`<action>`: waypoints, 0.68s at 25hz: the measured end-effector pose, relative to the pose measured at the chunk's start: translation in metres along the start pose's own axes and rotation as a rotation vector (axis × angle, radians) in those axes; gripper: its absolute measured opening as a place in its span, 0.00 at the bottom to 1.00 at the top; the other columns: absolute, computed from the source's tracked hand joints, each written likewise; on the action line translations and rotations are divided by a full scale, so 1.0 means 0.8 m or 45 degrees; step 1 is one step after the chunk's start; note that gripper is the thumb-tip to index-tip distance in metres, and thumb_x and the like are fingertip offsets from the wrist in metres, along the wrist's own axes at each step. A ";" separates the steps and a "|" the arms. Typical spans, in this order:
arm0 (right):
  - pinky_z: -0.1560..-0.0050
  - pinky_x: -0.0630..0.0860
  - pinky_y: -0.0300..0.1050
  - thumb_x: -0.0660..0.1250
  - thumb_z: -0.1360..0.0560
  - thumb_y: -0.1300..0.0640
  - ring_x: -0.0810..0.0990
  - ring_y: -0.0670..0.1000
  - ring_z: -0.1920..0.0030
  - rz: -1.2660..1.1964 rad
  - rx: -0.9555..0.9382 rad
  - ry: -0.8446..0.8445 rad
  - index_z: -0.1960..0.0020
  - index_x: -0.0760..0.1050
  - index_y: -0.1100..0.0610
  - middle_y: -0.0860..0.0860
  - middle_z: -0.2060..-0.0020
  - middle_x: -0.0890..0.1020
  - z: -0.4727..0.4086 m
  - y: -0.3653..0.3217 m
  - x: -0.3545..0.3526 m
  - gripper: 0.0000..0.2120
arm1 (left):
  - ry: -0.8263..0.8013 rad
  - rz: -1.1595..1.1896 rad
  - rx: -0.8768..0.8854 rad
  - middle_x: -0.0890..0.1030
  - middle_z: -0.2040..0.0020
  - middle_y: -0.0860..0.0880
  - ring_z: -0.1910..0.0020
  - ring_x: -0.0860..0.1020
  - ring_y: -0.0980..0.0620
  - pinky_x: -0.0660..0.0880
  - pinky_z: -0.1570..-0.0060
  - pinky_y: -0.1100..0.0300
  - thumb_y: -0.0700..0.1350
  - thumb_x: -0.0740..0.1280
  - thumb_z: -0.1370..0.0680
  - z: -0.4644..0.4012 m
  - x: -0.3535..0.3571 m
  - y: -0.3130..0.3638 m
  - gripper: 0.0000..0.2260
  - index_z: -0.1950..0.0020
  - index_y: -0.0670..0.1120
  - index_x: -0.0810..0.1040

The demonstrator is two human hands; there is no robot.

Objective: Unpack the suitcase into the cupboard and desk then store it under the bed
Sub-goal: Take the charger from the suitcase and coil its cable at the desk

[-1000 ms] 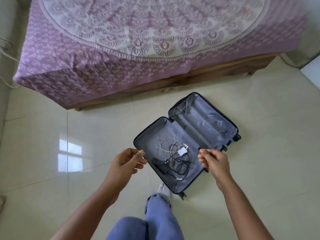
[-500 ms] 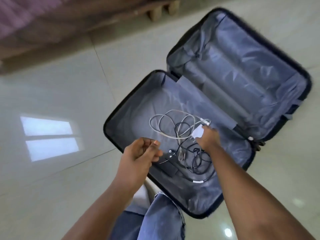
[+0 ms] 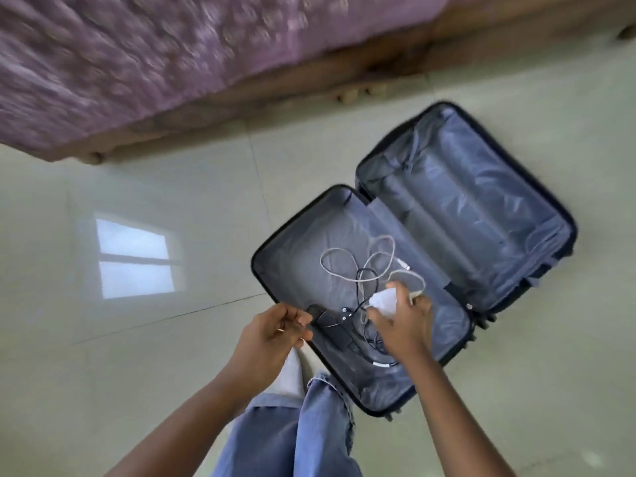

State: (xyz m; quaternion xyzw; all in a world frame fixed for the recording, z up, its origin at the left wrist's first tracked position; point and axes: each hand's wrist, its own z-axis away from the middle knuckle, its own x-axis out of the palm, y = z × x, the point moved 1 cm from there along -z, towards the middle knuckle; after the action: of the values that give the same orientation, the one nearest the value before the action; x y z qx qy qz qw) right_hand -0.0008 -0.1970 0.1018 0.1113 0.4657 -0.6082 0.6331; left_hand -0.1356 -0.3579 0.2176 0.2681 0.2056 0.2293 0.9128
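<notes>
One open suitcase (image 3: pixel 481 215) on glossy pale tiles (image 3: pixel 137 356), bed (image 3: pixel 155 63) seemingly close behind.

Cables (image 3: pixel 358 266) lie in the open suitcase (image 3: pixel 509 173) before the bed (image 3: pixel 172 63).
</notes>
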 end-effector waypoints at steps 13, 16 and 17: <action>0.52 0.71 0.29 0.72 0.44 0.46 0.74 0.39 0.49 -0.199 -1.553 -0.473 0.40 0.72 0.48 0.40 0.49 0.71 0.462 -0.320 -0.350 0.33 | 0.355 0.658 0.439 0.83 0.51 0.44 0.52 0.81 0.49 0.77 0.50 0.60 0.46 0.75 0.31 0.545 -0.121 0.134 0.18 0.45 0.40 0.80; 0.50 0.70 0.28 0.71 0.42 0.47 0.73 0.39 0.49 0.019 -1.966 -0.691 0.36 0.71 0.52 0.41 0.49 0.69 0.559 -0.343 -0.362 0.35 | 0.595 0.862 0.506 0.83 0.46 0.41 0.48 0.81 0.45 0.77 0.45 0.55 0.45 0.75 0.32 0.658 -0.099 0.091 0.21 0.42 0.39 0.78; 0.50 0.69 0.27 0.70 0.41 0.47 0.72 0.40 0.48 0.066 -2.084 -0.785 0.34 0.69 0.53 0.42 0.49 0.68 0.593 -0.348 -0.362 0.36 | 0.671 0.930 0.520 0.82 0.46 0.40 0.48 0.81 0.45 0.77 0.44 0.55 0.44 0.74 0.32 0.695 -0.090 0.073 0.22 0.41 0.38 0.77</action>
State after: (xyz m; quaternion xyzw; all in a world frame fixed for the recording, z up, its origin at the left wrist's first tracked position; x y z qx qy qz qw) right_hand 0.0217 -0.4052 0.6877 -0.5372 0.5614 -0.0714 0.6255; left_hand 0.0647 -0.5722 0.6988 0.4289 0.3629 0.5492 0.6187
